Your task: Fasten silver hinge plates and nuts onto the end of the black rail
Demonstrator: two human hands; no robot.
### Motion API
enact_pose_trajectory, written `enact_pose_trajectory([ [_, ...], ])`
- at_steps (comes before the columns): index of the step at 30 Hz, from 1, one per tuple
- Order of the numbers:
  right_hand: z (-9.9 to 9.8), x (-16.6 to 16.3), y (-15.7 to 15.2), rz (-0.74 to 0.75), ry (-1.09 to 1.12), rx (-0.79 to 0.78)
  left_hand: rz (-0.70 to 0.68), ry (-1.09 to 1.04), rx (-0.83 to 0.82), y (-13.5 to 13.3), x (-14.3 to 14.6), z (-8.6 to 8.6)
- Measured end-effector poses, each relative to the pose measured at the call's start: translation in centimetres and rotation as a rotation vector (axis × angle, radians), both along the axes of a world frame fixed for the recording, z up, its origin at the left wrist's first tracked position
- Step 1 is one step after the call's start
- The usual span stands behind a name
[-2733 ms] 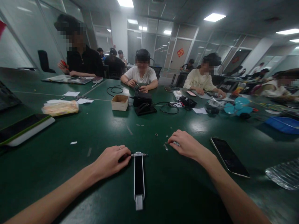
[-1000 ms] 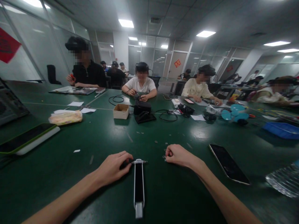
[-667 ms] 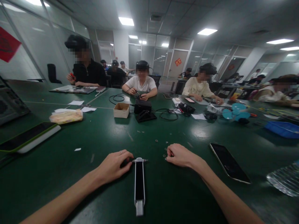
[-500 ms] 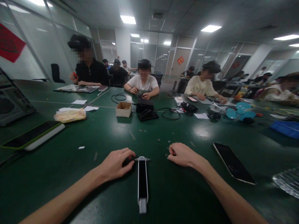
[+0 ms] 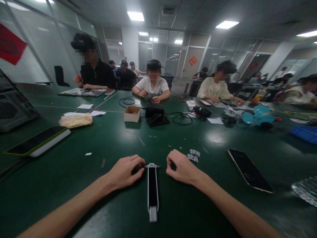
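Note:
A long black bar with white edges (image 5: 152, 188) lies on the green table (image 5: 74, 172) pointing toward me, with a thin metal pin across its far end. My left hand (image 5: 125, 172) is curled at the left end of that pin, fingers pinched on a dark part there. Just right of the pin my right hand (image 5: 180, 168) is closed, fingers pinched together; what they hold is too small to see. A small silver metal bracket (image 5: 193, 155) lies right of my right hand. Tiny washers (image 5: 175, 146) dot the table beyond.
A dark phone (image 5: 250, 170) lies at the right, a green-edged tablet (image 5: 38, 140) at the left. A cardboard box (image 5: 132, 114), black device (image 5: 155, 114) with cables, wrapped packet (image 5: 75, 119) and blue fan (image 5: 256, 116) sit farther back. Other people work along the table's far side.
My right hand has slid left from the cluster of small parts to the pin's right end, uncovering the silver bracket. My left hand has stayed at the pin. The view shifted slightly.

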State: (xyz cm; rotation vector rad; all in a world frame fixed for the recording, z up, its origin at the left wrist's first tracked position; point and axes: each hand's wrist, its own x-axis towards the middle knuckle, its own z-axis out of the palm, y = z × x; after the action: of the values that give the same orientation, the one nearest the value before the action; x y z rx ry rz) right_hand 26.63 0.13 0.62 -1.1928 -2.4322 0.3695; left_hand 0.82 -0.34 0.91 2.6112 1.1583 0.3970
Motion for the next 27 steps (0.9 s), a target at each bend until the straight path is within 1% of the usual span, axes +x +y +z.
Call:
enact_pose_trajectory([
  [5, -1.0, -1.0, -0.2, 0.011, 0.161, 0.011, -0.016, 0.007, 0.01, 0.0, 0.0, -0.2],
  [9, -1.5, -1.4, -0.2, 0.022, 0.235, 0.006, -0.011, 0.022, 0.031, 0.2, 0.0, -0.3],
  [14, -1.8, -1.4, -0.2, 0.066, 0.252, 0.008, -0.019, 0.02, 0.05, 0.1, 0.0, -0.3],
  [23, -1.7, -1.5, -0.2, 0.059, 0.25, -0.038, -0.025, -0.004, 0.054, 0.2, -0.2, -1.3],
  [27, -1.8, -1.6, -0.2, 0.043, 0.248, -0.084, -0.032, -0.016, 0.054, 0.2, -0.2, -1.5],
])
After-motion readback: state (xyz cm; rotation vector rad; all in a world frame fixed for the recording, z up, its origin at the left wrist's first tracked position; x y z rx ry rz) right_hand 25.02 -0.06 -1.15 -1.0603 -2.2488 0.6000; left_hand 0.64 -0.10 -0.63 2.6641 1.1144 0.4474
